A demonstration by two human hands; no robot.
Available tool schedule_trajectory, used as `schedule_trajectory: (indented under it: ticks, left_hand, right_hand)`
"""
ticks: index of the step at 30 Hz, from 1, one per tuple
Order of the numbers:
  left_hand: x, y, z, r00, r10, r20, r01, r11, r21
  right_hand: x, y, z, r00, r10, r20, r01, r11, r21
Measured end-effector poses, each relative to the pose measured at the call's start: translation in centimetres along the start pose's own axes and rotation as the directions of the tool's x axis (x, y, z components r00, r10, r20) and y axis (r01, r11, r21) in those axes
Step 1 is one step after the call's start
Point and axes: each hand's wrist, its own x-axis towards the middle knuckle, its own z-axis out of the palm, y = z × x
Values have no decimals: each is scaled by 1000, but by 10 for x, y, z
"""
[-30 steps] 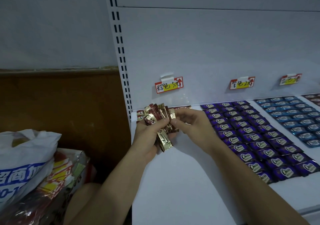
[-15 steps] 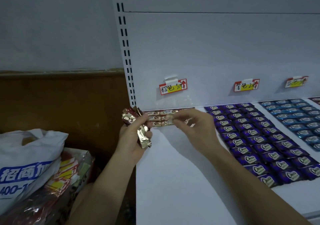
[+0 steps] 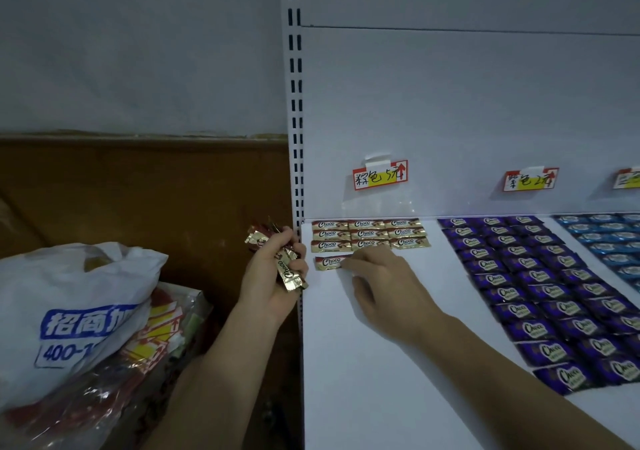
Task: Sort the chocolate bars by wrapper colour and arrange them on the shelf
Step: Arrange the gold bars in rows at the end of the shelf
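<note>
My left hand (image 3: 273,276) grips a bunch of brown-and-gold chocolate bars (image 3: 275,254) just left of the shelf's edge. On the white shelf (image 3: 398,363), brown bars (image 3: 369,234) lie in three rows at the back left. A single brown bar (image 3: 329,262) lies below them, starting a fourth row. My right hand (image 3: 381,276) rests on the shelf with its fingertips on that bar's right end. Purple bars (image 3: 540,290) fill the middle columns and blue bars (image 3: 609,242) the right.
Price labels (image 3: 380,175) hang on the shelf's back panel above each colour group. A slotted white upright (image 3: 295,103) marks the shelf's left side. A white plastic bag (image 3: 69,311) and packets sit at lower left, in front of a brown wooden panel.
My right hand took a brown bar from the bunch and laid it on the shelf below the three rows. My left hand moved left off the shelf with the remaining bars.
</note>
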Motion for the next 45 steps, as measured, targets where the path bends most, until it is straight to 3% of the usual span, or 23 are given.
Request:
schedule_trajectory:
  ticks: [4,14,19,21,23,27,30,32,38,41,43,45]
  left_hand:
    - [0,-1,3,1000,13,2,-13,1000,-27]
    - [-4,-3,9,999,25,-20,-26,999,-42]
    - [-6,-5,8,1000,6,12,-6,999,51]
    - [-7,-7,9,999,49,3,-49,986,162]
    - [-9,-11,12,994,111,-11,-102,940,326]
    - [-14,-20,19,983,158,95,-183,780,598]
    - [-17,-27,26,969,134,206,-242,662,710]
    - [-18,-31,30,964,119,239,-258,638,726]
    - [-18,-36,29,974,118,195,-222,680,699]
    - [-15,-31,27,976,159,152,-220,720,658]
    - [-9,-23,22,967,231,106,-239,682,692]
    - [-2,-15,16,953,286,98,-262,621,738]
  right_hand:
    - [2,2,1,998,-32,45,36,995,-91]
    - [2,-1,-1,997,-32,71,41,990,-135]
    - [3,-1,-2,997,-39,65,46,994,-96]
    - [5,-1,-5,1000,-25,-3,25,999,41]
    - [8,-3,-14,990,98,-99,-62,946,319]
    - [17,-2,-33,926,363,-105,-185,678,711]
    - [16,1,-42,930,363,-59,-175,578,797]
    - [14,4,-45,937,348,-39,-169,545,821]
    - [14,8,-50,952,302,44,-189,468,864]
    - [16,15,-51,910,415,21,-206,406,890]
    - [15,29,-51,895,444,-29,-229,515,826]
    - [12,38,-46,924,378,-61,-262,739,621]
